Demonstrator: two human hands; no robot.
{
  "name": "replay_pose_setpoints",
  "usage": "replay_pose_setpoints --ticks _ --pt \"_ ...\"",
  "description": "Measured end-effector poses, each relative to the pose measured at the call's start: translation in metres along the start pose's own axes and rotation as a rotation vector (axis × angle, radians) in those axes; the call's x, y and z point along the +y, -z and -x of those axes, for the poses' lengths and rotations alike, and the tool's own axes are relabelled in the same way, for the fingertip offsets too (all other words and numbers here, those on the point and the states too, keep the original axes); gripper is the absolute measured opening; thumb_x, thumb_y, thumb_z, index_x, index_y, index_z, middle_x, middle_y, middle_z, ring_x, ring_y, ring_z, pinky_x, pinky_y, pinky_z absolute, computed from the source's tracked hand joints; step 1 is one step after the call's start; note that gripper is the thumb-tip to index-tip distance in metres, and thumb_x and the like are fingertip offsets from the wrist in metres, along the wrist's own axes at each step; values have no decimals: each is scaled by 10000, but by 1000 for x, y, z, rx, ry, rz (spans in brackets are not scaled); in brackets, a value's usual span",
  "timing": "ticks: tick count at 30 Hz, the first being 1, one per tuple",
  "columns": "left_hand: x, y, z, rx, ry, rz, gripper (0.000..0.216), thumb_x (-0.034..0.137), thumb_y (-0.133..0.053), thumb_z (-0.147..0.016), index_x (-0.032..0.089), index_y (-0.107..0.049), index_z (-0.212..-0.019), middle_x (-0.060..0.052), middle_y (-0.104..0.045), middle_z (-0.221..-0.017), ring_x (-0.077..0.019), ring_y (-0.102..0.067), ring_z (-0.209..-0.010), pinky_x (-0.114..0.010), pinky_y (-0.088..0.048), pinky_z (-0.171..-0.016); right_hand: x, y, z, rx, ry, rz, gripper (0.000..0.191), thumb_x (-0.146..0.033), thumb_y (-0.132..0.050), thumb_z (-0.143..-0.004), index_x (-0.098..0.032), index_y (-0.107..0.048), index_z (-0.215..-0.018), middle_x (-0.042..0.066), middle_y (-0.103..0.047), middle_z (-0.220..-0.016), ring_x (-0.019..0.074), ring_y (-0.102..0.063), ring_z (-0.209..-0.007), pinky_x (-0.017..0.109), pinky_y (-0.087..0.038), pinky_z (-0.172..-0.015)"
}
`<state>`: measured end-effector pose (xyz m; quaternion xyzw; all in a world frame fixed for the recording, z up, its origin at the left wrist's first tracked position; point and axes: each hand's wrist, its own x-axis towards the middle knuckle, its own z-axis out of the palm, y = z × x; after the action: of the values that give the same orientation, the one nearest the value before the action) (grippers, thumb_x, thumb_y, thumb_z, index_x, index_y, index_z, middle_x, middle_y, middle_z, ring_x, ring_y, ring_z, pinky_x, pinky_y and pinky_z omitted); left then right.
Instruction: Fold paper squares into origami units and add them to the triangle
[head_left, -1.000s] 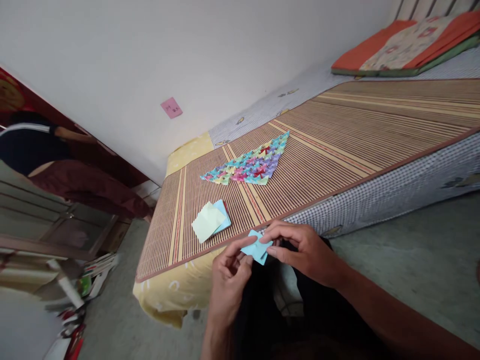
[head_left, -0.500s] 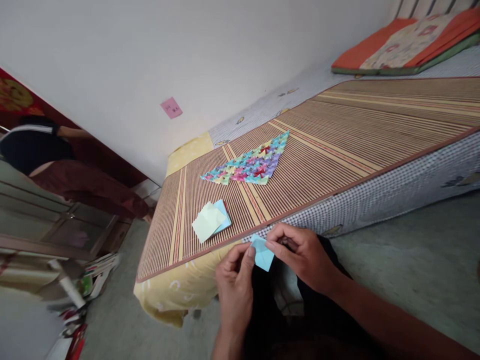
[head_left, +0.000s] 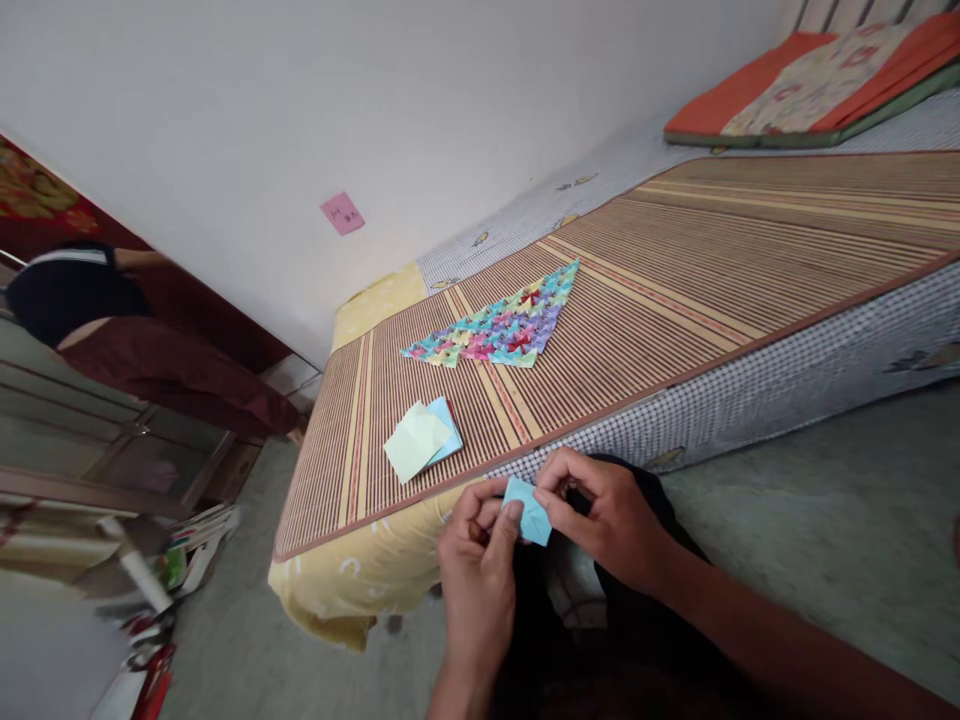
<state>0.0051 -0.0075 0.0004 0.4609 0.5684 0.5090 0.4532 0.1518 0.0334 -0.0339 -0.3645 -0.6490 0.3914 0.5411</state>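
A small folded piece of light blue paper (head_left: 532, 520) is held over my lap, just off the bed's front edge. My left hand (head_left: 480, 555) pinches its left side between thumb and fingers. At the upper right side, the thumb and fingertips of my right hand (head_left: 600, 505) close on the paper. Crease lines show on its face. On the mat lies a stack of square paper sheets (head_left: 416, 442), pale green over blue. Farther back rests a triangular sheet of joined, folded paper pieces (head_left: 499, 325) in many colours.
A striped bamboo mat (head_left: 637, 310) covers the bed. Folded orange bedding (head_left: 810, 90) lies at the far right. A pink note (head_left: 343, 213) is on the wall. Another person (head_left: 142, 340) stands at the left, near a glass-fronted cabinet (head_left: 97, 430). Assorted items (head_left: 142, 580) lie on the floor.
The blue paper has turned slightly and its outline looks squarer. My left hand has shifted a little to the right, its thumb farther over the paper.
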Motion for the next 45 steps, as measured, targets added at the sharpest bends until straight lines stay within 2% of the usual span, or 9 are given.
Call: replay_pose_setpoints --ticks 4,13,18,22,26,30,35,40,45 --pt "4 2 -6 -94 82 67 311 443 -795 -803 156 -673 -814 20 -628 -598 -100 -512 -552 -208 -411 -565 1 2 1 -56 3 -29 130 -199 -602 -888 -218 -571 -764 -24 -588 -688 130 -549 -604 241 -442 -570" --pt "-5 10 -9 -114 116 84 230 364 -790 -819 157 -692 -792 16 -612 -684 -105 -502 -646 -220 -405 -644 1 13 -5 -220 -110 -125 77 -245 -613 -901 -203 -594 -840 -31 -563 -709 133 -529 -639 243 -439 -594" --pt "-5 6 -11 -92 122 139 253 361 -809 -788 160 -660 -752 44 -542 -624 -91 -434 -591 -209 -357 -590 1 16 -10 -255 -121 -61 277 -316 -549 -972 -192 -549 -724 -39 -484 -647 123 -451 -613 249 -358 -566" --pt "1 2 -9 -149 74 -15 266 384 -803 -788 163 -659 -757 38 -536 -627 -108 -437 -599 -227 -347 -583 3 19 -16 -299 -184 -137 299 -363 -617 -932 -187 -544 -701 -45 -466 -624 113 -422 -582 240 -333 -526" --pt "-2 -3 -7 -5 7 -65 300 406 -745 -848 167 -645 -696 37 -515 -603 -113 -438 -604 -235 -352 -606 10 14 -14 -253 -326 -361 293 -411 -696 -870 -180 -578 -734 -45 -518 -636 109 -482 -578 226 -389 -532" --pt "-14 -7 -11 103 81 283 297 427 -818 -760 164 -686 -716 35 -543 -585 -113 -477 -596 -237 -392 -624 14 3 -4 -320 -366 -469 175 -333 -711 -852 -163 -671 -838 1 -659 -731 128 -582 -630 237 -473 -586" --pt "-22 -8 -15 58 152 452 276 333 -893 -671 140 -725 -771 -8 -664 -677 -94 -529 -597 -206 -407 -584 7 3 -4 -150 -279 -342 216 -326 -671 -909 -173 -649 -757 -8 -652 -661 118 -579 -560 230 -460 -544" --pt "-18 -1 -14 49 38 177 200 319 -826 -779 151 -718 -769 -10 -681 -692 -104 -559 -628 -202 -432 -597 -2 11 -7 -64 -84 -99 128 -241 -615 -948 -204 -682 -845 -16 -657 -685 134 -601 -587 235 -474 -553" --pt "-3 5 -8 51 -51 37 331 363 -725 -888 190 -720 -1170 14 -683 -639 -121 -592 -576 -217 -473 -589 1 13 -2 45 275 201 195 -117 -540 -968 -234 -696 -980 24 -696 -819 174 -670 -759 278 -533 -703"
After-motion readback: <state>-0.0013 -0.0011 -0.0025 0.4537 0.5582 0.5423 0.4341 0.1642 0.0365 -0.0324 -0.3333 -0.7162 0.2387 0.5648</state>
